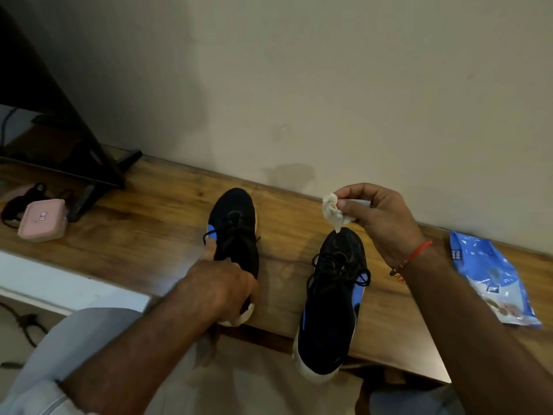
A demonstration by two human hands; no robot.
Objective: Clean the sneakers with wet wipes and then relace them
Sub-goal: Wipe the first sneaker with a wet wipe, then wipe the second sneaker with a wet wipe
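Head view, right hand: right hand (386,223) raised above the table, thumb and fingers pinched together on a crumpled wipe (333,212); its loose tip hangs just over the toe of the right sneaker (332,298).
Reason for hold: probably bunched small to give a firm wiping pad; judged ready for use.
Left hand: left hand (221,283) grips the heel end of the left sneaker (235,238), forefinger stretched along its side, other fingers curled round the collar.
Reason for grip: likely steadying or lifting that shoe for wiping.
Sneakers relative to fingers: left one under the left fingers; right one just below the pinching fingers, apart from them, heel overhanging the table (149,223) edge.
Laces: still threaded on both.
Outward: wipes packet (493,283) beyond the right wrist; pink box (42,220) well left of the left hand.
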